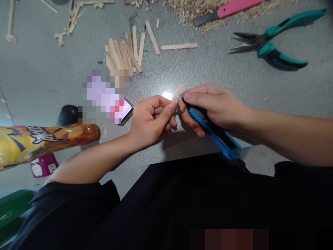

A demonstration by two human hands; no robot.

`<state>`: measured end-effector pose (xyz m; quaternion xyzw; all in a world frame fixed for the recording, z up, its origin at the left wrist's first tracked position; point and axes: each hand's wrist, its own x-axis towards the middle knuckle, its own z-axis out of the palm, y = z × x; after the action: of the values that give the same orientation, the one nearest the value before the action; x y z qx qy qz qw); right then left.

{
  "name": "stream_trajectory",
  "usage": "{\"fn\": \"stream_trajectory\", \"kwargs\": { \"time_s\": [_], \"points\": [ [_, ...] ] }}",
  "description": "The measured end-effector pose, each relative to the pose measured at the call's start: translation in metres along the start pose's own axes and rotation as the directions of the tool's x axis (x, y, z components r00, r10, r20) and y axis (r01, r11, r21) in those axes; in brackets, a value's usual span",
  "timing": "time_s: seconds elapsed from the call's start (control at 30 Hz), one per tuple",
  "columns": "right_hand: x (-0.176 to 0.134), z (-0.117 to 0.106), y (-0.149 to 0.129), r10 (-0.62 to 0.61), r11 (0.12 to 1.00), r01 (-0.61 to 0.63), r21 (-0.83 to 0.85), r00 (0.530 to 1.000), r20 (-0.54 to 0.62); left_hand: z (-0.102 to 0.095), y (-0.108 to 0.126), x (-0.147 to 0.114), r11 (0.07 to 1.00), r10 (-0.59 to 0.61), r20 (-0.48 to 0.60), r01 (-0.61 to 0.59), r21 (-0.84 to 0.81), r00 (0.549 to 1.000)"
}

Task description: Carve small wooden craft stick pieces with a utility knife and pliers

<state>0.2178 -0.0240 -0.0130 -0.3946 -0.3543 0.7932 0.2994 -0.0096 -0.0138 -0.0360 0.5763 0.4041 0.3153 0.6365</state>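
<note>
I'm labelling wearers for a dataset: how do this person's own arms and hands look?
The left hand and right hand are ungloved, with no rings or watch visible. The left forearm and right forearm are bare. The left sleeve is plain, loose and black, ending near the elbow.

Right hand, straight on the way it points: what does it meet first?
Likely the wooden stick pinched in the left hand. The blue knife in the right hand leads, its tip at or very near the stick; depth leaves contact unclear.
</note>
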Motion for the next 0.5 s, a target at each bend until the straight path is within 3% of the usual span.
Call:
{"fn": "stream_trajectory", "kwargs": {
  "time_s": [0.07, 0.27, 0.5],
  "points": [
    [0.0011, -0.0031, 0.0, 0.001, 0.999, -0.001, -0.034, 1.0, -0.003, -0.0009, -0.0008, 0.0008, 1.0, -0.002, -0.008, 0.002, 0.025, 1.0],
    [0.0018, -0.0059, -0.0037, -0.025, 0.984, -0.004, -0.177, 0.987, -0.16, -0.0004, -0.0048, -0.0006, 0.991, 0.058, -0.073, -0.048, 0.127, 0.996],
    [0.0007, 0.0015, -0.0069, -0.021, 0.952, -0.039, -0.304, 0.981, -0.191, -0.0036, -0.0068, 0.0003, 0.977, 0.053, -0.068, -0.038, 0.209, 0.996]
  ]
}}
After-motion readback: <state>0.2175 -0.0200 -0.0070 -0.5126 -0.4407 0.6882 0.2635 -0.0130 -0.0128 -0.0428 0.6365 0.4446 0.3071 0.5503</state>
